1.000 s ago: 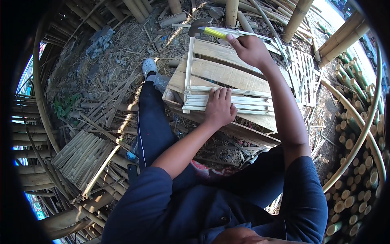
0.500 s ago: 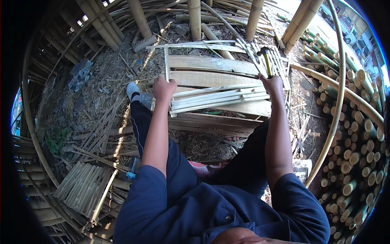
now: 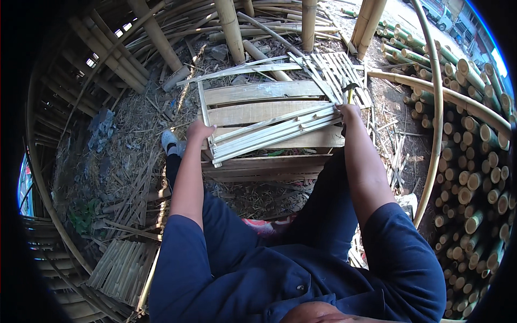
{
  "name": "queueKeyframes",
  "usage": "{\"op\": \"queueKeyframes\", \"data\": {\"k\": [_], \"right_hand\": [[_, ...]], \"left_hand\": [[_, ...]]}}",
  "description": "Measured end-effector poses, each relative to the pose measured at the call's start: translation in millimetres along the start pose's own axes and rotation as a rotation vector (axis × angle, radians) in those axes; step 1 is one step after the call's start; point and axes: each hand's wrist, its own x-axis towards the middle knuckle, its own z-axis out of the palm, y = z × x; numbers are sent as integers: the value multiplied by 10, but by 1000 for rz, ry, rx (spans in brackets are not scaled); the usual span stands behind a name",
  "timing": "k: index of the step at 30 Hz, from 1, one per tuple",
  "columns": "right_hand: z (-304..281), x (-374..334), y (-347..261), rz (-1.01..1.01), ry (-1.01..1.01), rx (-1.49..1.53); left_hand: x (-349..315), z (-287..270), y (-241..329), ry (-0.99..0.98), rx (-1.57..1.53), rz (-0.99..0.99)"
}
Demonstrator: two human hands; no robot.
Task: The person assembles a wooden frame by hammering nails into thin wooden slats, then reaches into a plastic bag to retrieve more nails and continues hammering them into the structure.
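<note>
A frame of pale bamboo strips (image 3: 274, 134) lies aslant over a low plank bench (image 3: 258, 116) in front of me. My left hand (image 3: 200, 131) is closed around the upright end strip (image 3: 203, 105) at the frame's left side. At the right ends of the long strips, my right hand (image 3: 349, 112) is closed on a hammer (image 3: 350, 88), whose head sticks up beyond the fingers. Whether that hand also grips a strip cannot be made out. Just past it, a fan of loose strips (image 3: 329, 70) rests on the bench's far right corner.
Cut bamboo poles (image 3: 468, 199) are stacked high on my right, behind a bent pole (image 3: 435, 124). Bamboo posts (image 3: 230, 32) stand beyond the bench. A bundle of short bamboo pieces (image 3: 121, 274) lies at lower left. Straw and scraps cover the ground; my shoe (image 3: 169, 141) is left of the bench.
The view has swung a little to the right. The long strips now slant more, right ends higher. The hammer's head has come down nearer my right hand; my left hand stays at the end strip.
</note>
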Motion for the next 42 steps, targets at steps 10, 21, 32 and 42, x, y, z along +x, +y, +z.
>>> {"op": "queueKeyframes", "data": {"k": [10, 21, 32, 42], "right_hand": [[-72, 845, 73, 28, -84, 213], [-199, -493, -223, -250, -8, 208], [-835, -340, -686, -540, 53, 344], [-1689, -1523, -2163, -859, 259, -16]], "left_hand": [[15, -79, 214, -92, -270, -68], [81, -23, -586, -389, -1240, -114], [-895, -155, -549, -233, -1317, -24], [-1945, -42, -409, -304, -1677, -66]]}}
